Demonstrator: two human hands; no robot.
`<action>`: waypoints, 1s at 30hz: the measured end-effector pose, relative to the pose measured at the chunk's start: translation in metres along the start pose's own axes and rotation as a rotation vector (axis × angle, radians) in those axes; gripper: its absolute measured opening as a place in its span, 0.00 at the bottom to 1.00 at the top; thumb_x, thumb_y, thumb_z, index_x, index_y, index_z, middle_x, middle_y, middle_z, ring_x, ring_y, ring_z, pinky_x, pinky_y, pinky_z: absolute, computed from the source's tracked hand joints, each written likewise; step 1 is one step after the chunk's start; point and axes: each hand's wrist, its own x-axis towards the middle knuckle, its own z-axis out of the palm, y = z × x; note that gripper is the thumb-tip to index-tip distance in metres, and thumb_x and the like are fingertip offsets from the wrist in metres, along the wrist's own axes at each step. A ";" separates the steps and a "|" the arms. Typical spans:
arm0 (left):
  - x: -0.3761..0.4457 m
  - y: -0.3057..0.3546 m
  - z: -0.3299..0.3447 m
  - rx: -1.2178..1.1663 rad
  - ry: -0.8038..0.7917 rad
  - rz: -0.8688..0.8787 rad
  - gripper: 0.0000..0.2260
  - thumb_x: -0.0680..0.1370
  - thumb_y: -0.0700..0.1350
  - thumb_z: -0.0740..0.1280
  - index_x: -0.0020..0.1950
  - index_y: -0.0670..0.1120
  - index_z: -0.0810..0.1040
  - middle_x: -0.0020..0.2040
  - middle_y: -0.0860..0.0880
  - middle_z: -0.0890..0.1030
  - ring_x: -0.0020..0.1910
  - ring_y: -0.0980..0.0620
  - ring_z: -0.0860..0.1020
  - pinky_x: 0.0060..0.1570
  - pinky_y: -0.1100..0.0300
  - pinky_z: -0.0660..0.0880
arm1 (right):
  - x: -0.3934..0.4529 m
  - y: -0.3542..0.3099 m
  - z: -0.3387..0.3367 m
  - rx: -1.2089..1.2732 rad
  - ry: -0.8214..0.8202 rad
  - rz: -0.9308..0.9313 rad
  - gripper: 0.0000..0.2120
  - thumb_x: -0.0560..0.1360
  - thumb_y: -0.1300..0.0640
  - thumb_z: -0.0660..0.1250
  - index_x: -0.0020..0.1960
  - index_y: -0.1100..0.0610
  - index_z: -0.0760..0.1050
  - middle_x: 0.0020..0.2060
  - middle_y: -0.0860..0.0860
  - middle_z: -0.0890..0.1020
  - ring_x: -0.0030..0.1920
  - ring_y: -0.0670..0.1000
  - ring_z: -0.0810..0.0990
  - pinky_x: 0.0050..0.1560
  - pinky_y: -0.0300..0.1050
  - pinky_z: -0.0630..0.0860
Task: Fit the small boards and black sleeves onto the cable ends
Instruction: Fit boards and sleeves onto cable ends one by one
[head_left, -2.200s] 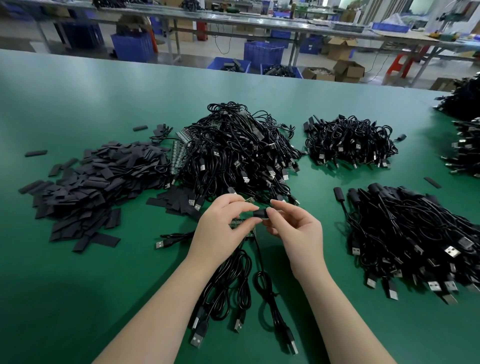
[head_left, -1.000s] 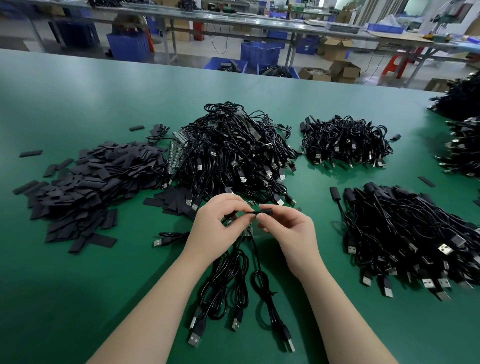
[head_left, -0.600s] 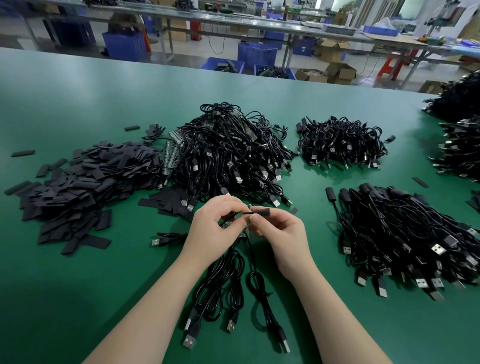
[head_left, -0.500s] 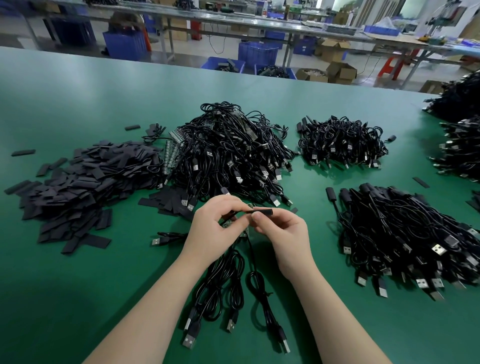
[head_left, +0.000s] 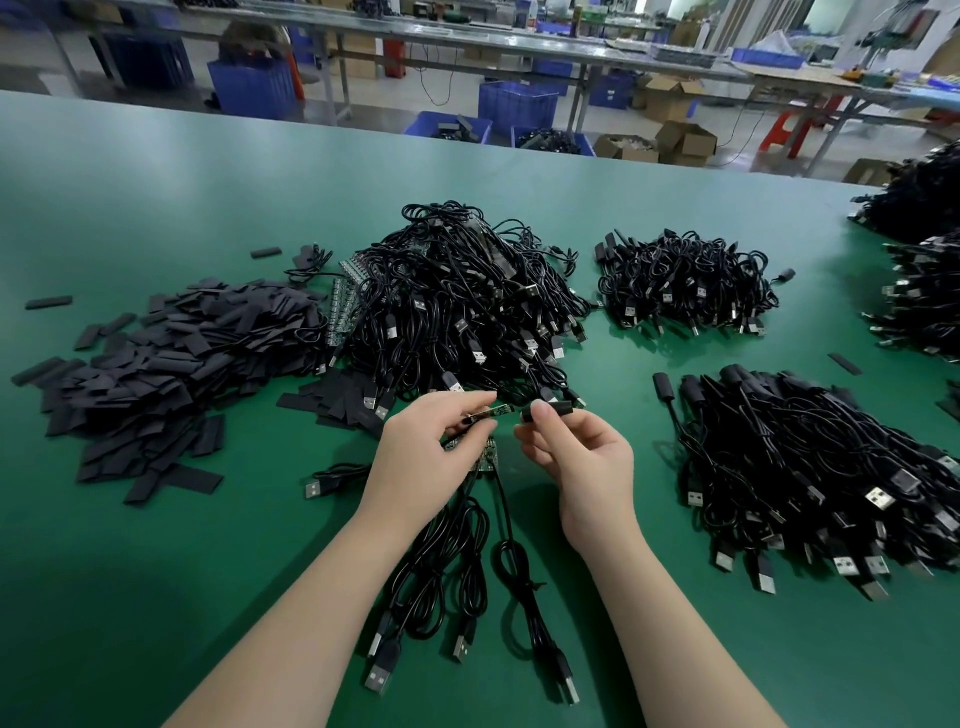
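My left hand (head_left: 431, 452) pinches a small green board (head_left: 493, 414) on a cable end, with more boards tucked under the palm. My right hand (head_left: 576, 457) pinches a black sleeve (head_left: 553, 410) between thumb and fingers. A narrow gap separates the sleeve's open end from the board's tip. Several black USB cables (head_left: 457, 566) trail from my left hand toward me across the green table (head_left: 156, 571).
A heap of flat black sleeves (head_left: 156, 364) lies to the left. A big cable pile (head_left: 457, 306) sits straight ahead, a smaller one (head_left: 685, 283) behind right. Sleeved cables (head_left: 810, 467) are heaped on the right. More piles (head_left: 924, 260) line the right edge.
The sleeve and the board have come apart: the right hand now holds the sleeve just off the board's tip, where before they met between the fingers.
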 end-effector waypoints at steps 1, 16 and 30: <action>0.000 0.001 0.000 0.021 0.011 0.034 0.12 0.74 0.40 0.73 0.55 0.52 0.84 0.49 0.64 0.80 0.52 0.65 0.78 0.52 0.74 0.72 | 0.000 0.000 0.000 -0.001 -0.001 0.000 0.08 0.64 0.51 0.78 0.34 0.55 0.83 0.35 0.56 0.85 0.41 0.54 0.86 0.42 0.41 0.80; -0.002 0.003 0.002 0.038 0.105 0.061 0.09 0.72 0.38 0.74 0.48 0.51 0.85 0.45 0.64 0.80 0.50 0.64 0.79 0.51 0.70 0.75 | -0.006 -0.002 0.005 -0.129 0.004 -0.084 0.06 0.71 0.61 0.76 0.40 0.51 0.86 0.38 0.52 0.87 0.42 0.52 0.86 0.43 0.38 0.80; -0.004 0.004 0.004 0.007 0.124 0.075 0.08 0.72 0.37 0.74 0.46 0.50 0.85 0.44 0.63 0.81 0.47 0.63 0.80 0.48 0.71 0.75 | -0.009 -0.004 0.006 -0.197 0.032 -0.167 0.09 0.71 0.64 0.76 0.39 0.50 0.86 0.42 0.51 0.87 0.42 0.47 0.85 0.44 0.34 0.79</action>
